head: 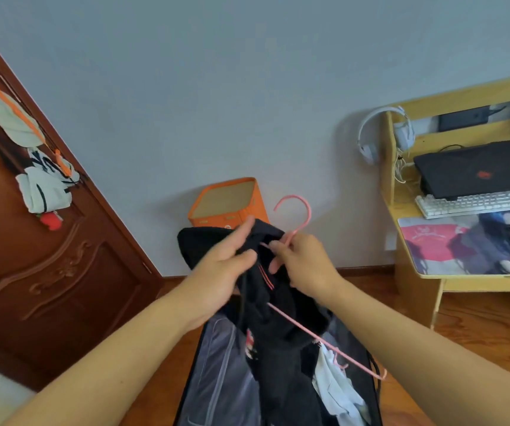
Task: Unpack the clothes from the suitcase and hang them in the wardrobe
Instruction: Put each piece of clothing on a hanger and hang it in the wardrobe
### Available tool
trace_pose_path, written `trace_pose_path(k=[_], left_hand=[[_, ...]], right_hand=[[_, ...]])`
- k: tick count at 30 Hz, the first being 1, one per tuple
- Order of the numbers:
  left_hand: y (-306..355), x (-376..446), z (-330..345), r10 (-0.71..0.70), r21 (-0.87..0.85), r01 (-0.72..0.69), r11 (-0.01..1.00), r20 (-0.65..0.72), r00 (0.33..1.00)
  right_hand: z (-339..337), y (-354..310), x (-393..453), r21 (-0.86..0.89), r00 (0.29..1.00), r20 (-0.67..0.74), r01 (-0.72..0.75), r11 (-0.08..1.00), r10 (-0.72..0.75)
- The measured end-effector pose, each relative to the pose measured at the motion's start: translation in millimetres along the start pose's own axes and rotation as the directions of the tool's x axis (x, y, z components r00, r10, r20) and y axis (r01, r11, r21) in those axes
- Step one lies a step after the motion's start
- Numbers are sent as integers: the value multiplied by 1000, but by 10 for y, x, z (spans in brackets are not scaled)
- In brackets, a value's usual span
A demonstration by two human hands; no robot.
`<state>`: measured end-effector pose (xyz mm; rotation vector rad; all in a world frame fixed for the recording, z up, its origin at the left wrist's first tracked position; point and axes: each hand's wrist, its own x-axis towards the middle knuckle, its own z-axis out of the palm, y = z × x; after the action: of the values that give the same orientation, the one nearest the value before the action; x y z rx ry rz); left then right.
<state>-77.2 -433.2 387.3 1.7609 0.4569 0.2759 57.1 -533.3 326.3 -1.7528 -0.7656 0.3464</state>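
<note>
Suitcase (216,379) lies open on the floor, near centre; white clothes (336,392) remain inside. Black garment (266,302) hangs above it, half threaded on the pink hanger (296,222).

Left hand (219,272): grip pinching the garment's upper edge. Right hand (306,262): grip clenched round the hanger neck.

Judgement: hold the hanger steady, draw the fabric over the free shoulder arm, seat both shoulders evenly before lifting. Wardrobe not visible.
</note>
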Motion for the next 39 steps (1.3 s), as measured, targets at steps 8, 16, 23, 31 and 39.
trace_pose_path(k=[8,16,23,31,39], left_hand=[[96,-116,-335,581,931,-363,40,274,766],[487,580,-244,512,899,-362,-246,438,739],[280,810,-201,516,933,-347,97,251,819],[343,560,-396,605,887,-325,328,67,793],[197,517,-984,534,855,-297,425,28,845]], right_hand=[[-632,-181,-130,135,984,-34,176,975,-173],[-865,-448,62,88,964,-39,266,960,-264],[-615,-105,28,-177,806,-551,141,974,-217],[-132,949,-363,-153,973,28,231,961,-229],[-119,918,-315,-262,819,572,218,940,-31]])
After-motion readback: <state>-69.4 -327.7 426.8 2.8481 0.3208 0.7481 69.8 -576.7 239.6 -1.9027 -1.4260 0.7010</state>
